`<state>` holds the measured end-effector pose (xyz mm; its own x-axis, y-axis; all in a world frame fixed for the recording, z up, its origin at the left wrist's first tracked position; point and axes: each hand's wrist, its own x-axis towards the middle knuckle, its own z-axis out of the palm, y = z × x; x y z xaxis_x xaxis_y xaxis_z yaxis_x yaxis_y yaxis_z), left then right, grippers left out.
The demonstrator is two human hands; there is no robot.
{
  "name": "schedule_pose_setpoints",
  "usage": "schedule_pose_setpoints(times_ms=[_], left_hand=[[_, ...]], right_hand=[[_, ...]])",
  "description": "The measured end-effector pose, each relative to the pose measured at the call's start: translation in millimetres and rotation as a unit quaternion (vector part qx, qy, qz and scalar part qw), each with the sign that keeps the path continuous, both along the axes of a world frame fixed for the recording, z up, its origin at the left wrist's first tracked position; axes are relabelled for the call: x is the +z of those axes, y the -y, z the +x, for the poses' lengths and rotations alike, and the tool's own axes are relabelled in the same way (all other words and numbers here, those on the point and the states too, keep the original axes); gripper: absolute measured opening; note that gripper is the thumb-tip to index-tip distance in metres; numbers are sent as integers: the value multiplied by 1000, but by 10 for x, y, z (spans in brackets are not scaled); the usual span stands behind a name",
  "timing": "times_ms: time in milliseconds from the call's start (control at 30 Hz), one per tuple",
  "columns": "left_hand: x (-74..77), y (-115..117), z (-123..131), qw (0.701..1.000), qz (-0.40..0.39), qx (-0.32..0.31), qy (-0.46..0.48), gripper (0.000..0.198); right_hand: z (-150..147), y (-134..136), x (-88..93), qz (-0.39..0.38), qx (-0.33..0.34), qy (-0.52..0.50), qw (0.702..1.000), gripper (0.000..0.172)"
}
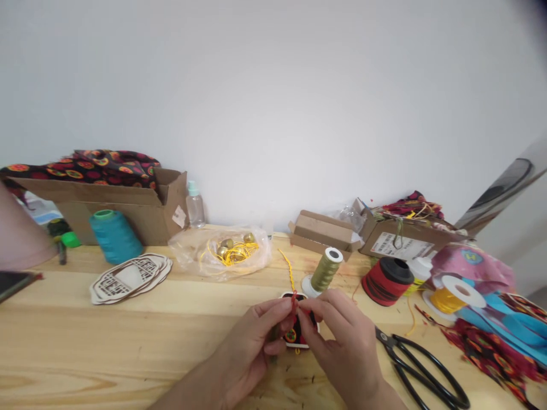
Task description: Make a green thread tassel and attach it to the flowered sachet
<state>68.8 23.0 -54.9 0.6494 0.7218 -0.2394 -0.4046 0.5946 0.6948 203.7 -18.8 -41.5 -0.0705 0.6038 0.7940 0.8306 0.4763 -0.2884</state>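
My left hand (250,347) and my right hand (344,341) meet over the wooden table (128,341), fingertips pinched together on a thin red cord (294,302). A yellow cord (289,267) runs up from the pinch towards the back. Under the fingers lies a small flat piece covered in black patterned fabric with a white edge (296,333). Both hands are closed in a pinch on the cord.
An olive thread spool (325,269), a red-and-black spool (387,280) and a yellow spool (448,296) stand behind the hands. Black scissors (421,370) lie at right. A teal spool (113,234), wooden cut-outs (130,276), a bag of gold bells (226,250) and cardboard boxes (128,208) sit at the back.
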Motion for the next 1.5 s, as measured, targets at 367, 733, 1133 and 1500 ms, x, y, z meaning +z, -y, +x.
schedule_pose_setpoints(times_ms=[367,733,1133,1500], left_hand=[[0,13,12,995,80,5,-56,21],[29,-10,19,993,97,3,-69,20],[12,-17,18,993,95,-9,-66,21],[21,-24,29,990,115,-1,-83,22]], right_hand=[[-20,-1,45,8,-20,37,999,15],[-11,0,22,-53,-23,-7,998,15],[6,-14,47,-18,-35,13,999,16],[83,10,121,-110,14,-109,988,12]])
